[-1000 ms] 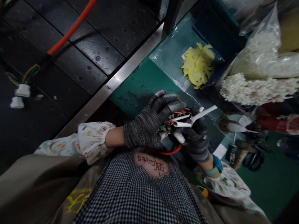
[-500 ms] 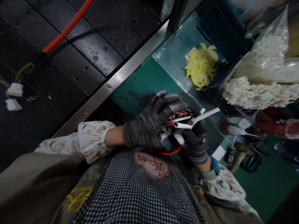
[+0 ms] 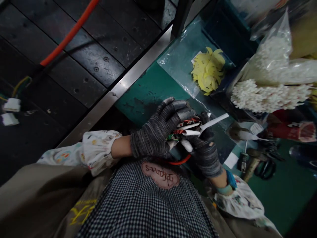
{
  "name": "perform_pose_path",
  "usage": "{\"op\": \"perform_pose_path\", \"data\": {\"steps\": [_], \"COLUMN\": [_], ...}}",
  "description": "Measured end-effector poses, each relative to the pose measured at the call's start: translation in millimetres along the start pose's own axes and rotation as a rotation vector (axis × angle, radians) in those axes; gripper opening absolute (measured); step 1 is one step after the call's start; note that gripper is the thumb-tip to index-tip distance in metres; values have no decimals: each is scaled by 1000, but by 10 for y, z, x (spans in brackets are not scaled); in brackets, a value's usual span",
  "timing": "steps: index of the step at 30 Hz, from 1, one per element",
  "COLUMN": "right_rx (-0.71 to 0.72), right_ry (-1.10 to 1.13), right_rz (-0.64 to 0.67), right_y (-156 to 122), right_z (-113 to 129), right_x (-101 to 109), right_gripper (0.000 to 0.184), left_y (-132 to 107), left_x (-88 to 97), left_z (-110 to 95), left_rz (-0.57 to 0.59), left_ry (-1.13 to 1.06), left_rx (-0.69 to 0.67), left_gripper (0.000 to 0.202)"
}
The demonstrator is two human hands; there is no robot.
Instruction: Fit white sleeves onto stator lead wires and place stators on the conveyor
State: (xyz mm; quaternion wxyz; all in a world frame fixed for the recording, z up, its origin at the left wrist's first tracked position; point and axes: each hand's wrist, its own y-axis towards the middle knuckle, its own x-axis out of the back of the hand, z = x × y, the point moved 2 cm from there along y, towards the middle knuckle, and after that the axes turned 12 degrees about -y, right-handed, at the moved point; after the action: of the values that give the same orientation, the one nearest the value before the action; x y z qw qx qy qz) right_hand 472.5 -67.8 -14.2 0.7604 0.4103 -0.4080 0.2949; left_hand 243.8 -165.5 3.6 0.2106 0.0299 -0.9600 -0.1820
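Green table (image 3: 146,86) in the head view carries yellow strips (image 3: 208,71); by its near edge, the left hand (image 3: 159,130) and right hand (image 3: 206,153), fingers half curled, grip a wire bundle (image 3: 178,131) with white tubes (image 3: 192,132) between them.

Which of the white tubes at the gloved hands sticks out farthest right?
The slanting tube, jutting past the right hand; the other white tubes end farther left.

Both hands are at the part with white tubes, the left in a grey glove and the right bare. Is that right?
Not quite: the right hand isn't bare. The head view shows it in a grey glove too, like the left hand; both are at the part with white tubes.
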Motion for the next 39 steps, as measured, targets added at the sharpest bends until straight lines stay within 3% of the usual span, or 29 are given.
{"op": "perform_pose_path", "data": {"steps": [4, 8, 12, 17, 20, 23, 25, 26, 28, 30, 32, 35, 39], "right_rx": [29, -45, -72, -51, 57, 111, 81, 54, 3, 17, 106, 204, 168], "right_ry": [62, 37, 58, 200, 317, 349, 333, 333, 358, 390, 400, 385, 409], "right_rz": [77, 57, 49, 182, 248, 286, 258, 227, 156, 119, 126, 134, 60], "right_y": [37, 20, 52, 385, 728, 979, 1028, 1017, 945, 842, 746, 666, 665], "right_z": [-20, 64, 95, -138, -277, -339, -338, -330, -310, -298, -294, -293, -271], "right_x": [2, -73, -108, -139, -153, -200, -272, -316, -391, -420, -399, -365, -421], "right_gripper": [30, 47, 38, 28, 29, 30, 28, 27, 25, 22, 26, 27, 12], "left_y": [-13, -45, 3, 181, 221, 168, 120, 109, 127, 189, 256, 254, 51], "left_x": [16, 15, 61, 316, 514, 658, 676, 651, 575, 523, 503, 482, 535], "left_z": [-2, -33, -17, 311, 513, 521, 391, 306, 146, 22, -78, -203, -219], "left_rz": [-1, -12, -35, 52, 132, 4, -90, -54, 150, 343, 425, 398, 276], "left_ry": [-14, 18, -34, -218, -284, 32, 321, 434, 593, 692, 745, 805, 893], "left_rx": [-21, -23, -16, 31, 75, 59, -48, -111, -194, -188, -178, -267, -344], "left_gripper": [100, 91, 88, 90, 94, 103, 90, 72, 38, 32, 32, 33, 45]}}
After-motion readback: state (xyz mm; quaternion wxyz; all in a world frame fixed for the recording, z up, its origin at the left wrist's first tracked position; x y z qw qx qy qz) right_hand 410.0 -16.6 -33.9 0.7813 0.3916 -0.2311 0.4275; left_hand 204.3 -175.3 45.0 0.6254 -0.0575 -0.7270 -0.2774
